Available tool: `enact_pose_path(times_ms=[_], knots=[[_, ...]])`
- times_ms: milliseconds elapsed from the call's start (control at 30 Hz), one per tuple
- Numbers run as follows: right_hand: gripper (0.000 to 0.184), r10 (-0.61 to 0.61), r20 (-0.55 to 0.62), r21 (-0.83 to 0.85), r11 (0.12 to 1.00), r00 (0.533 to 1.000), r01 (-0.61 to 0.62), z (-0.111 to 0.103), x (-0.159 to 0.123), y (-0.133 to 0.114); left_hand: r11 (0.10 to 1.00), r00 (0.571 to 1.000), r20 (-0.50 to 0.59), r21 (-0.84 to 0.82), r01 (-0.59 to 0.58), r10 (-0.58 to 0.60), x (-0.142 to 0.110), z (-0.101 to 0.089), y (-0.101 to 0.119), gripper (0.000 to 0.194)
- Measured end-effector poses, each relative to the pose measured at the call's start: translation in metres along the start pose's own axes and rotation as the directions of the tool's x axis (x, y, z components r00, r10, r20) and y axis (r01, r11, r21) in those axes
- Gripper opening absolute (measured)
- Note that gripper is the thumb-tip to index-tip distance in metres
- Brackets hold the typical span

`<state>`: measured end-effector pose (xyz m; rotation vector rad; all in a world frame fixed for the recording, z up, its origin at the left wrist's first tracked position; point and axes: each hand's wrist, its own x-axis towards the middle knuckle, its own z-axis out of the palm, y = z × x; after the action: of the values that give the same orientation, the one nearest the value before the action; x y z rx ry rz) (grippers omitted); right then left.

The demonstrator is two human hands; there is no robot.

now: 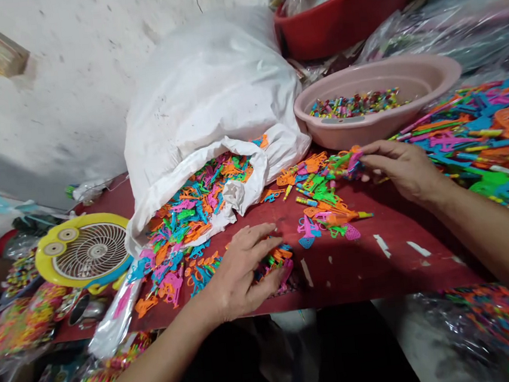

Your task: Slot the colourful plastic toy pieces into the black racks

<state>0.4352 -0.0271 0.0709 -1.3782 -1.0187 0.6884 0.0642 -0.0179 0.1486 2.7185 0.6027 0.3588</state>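
Currently, both bare hands are at work over the red table. Right hand: thumb and fingers pinched narrow on a blurred pink-purple piece, held above the table's far edge, just in front of the pink basin; exact shape not readable. Left hand: palm down, fingers arched and parted from the thumb over a small pile of coloured plastic bits near the table's front edge; cannot tell whether any bit is gripped.

Between the hands, slightly beyond: a loose cluster of orange, pink, green and blue pieces, some with yellow tubes. Behind the left hand, a white sack lies with its mouth open, similar bits spilling out. Left of the sack: yellow fan. Far right: larger heap of coloured pieces.
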Motion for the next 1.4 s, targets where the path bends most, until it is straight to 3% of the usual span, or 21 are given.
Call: enact_pose_path(times_ms=[100,200,300,433,633,733,867,1000,1133,1267,1400], knots=[[0.014,0.091,0.046,0.247,0.964,0.995,-0.099,0.005,0.003,-0.004,0.999,0.998,0.042,-0.020,-0.041,0.042,-0.001,-0.001,0.001,0.046],[0.010,0.155,0.285,0.327,0.912,0.946,-0.248,0.014,-0.001,-0.004,0.997,0.996,0.070,-0.036,-0.061,0.063,-0.001,-0.002,0.001,0.052],[0.013,0.156,0.481,0.325,0.882,0.863,-0.341,0.033,-0.009,-0.005,0.997,0.995,0.078,-0.048,-0.061,0.064,0.000,-0.002,0.000,0.056],[0.017,0.112,0.640,0.281,0.887,0.760,-0.367,0.065,-0.010,-0.011,0.998,0.995,0.094,-0.055,-0.035,0.040,0.000,-0.001,-0.002,0.056],[0.022,0.090,0.746,0.193,0.919,0.660,-0.344,0.092,-0.002,-0.006,0.999,0.993,0.115,-0.041,-0.007,0.012,-0.001,0.000,-0.002,0.054],[0.029,0.144,0.746,0.110,0.936,0.650,-0.334,0.095,-0.002,0.002,0.999,0.995,0.099,-0.042,-0.015,0.020,0.000,-0.002,-0.001,0.053],[0.039,0.196,0.709,0.020,0.955,0.678,-0.297,0.100,0.001,0.006,0.998,0.993,0.116,-0.055,0.001,0.005,0.001,-0.003,0.000,0.054],[0.026,0.180,0.715,-0.066,0.979,0.676,-0.191,0.108,0.009,0.008,0.997,0.989,0.147,-0.073,0.019,-0.008,0.000,-0.002,-0.002,0.055],[0.017,0.151,0.692,-0.081,0.988,0.706,-0.131,0.114,0.014,0.010,0.998,0.991,0.136,-0.067,0.019,-0.010,-0.001,-0.001,-0.003,0.055],[0.021,0.171,0.687,0.065,0.954,0.707,-0.294,0.116,0.014,0.009,0.998,0.993,0.120,-0.062,0.019,-0.011,-0.001,-0.002,-0.001,0.054],[0.027,0.210,0.730,0.230,0.821,0.650,-0.523,0.112,0.010,0.009,0.997,0.993,0.120,-0.070,0.023,-0.015,0.000,-0.002,-0.001,0.054]])
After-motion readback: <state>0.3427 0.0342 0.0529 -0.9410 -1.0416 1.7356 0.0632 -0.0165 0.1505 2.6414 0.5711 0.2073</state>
